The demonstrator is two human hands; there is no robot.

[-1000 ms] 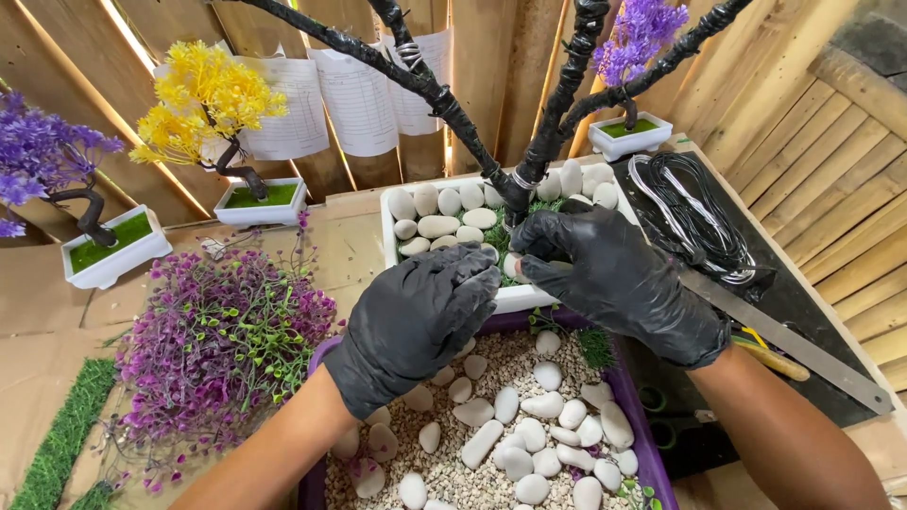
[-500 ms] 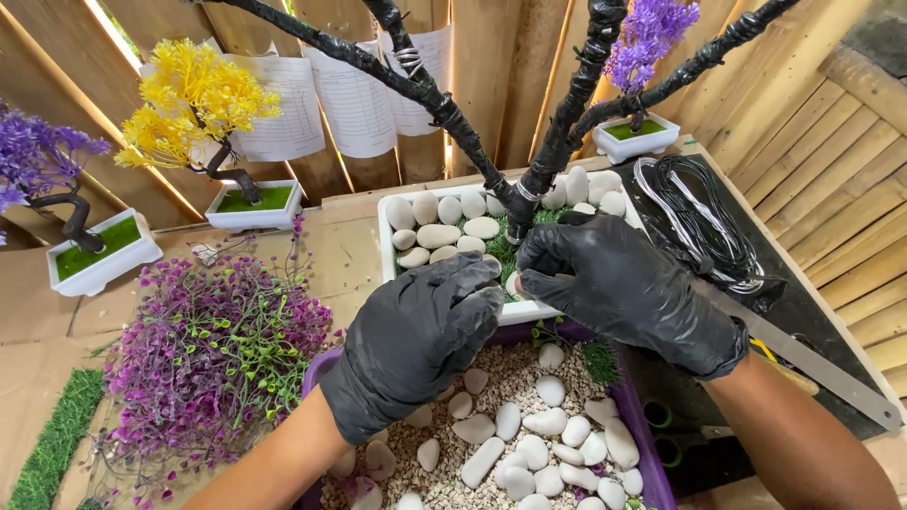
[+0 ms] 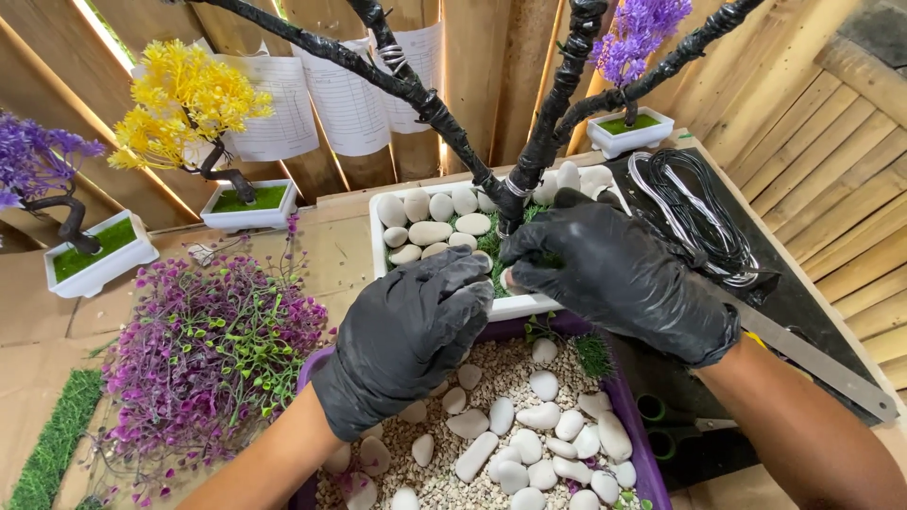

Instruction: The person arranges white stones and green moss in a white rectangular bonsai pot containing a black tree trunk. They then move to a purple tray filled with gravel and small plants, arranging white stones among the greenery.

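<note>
A white rectangular pot (image 3: pixel 378 236) holds green turf, white pebbles (image 3: pixel 430 231) and a black wrapped tree trunk (image 3: pixel 529 165) with bare branches. Both my hands wear black gloves. My right hand (image 3: pixel 619 279) hovers over the pot's front right part, its fingertips pinched on a pale pebble (image 3: pixel 511 280) by the trunk base. My left hand (image 3: pixel 406 340) is curled, back up, at the pot's front rim, fingertips close to the right hand's. What it holds is hidden. Below both hands sits a purple tray (image 3: pixel 628 416) of gravel and white pebbles (image 3: pixel 543 416).
A coil of black and white wire (image 3: pixel 694 212) and a metal ruler (image 3: pixel 812 359) lie right; scissors (image 3: pixel 661 416) sit beside the tray. Loose purple foliage (image 3: pixel 208 349) and a grass strip (image 3: pixel 52 444) are left. Finished yellow (image 3: pixel 184 104) and purple (image 3: pixel 38 165) small trees stand behind.
Both hands stay over the pot's front rim. The right hand's fingertips have drawn in toward the trunk base, and the left hand's fingers have closed up next to them.
</note>
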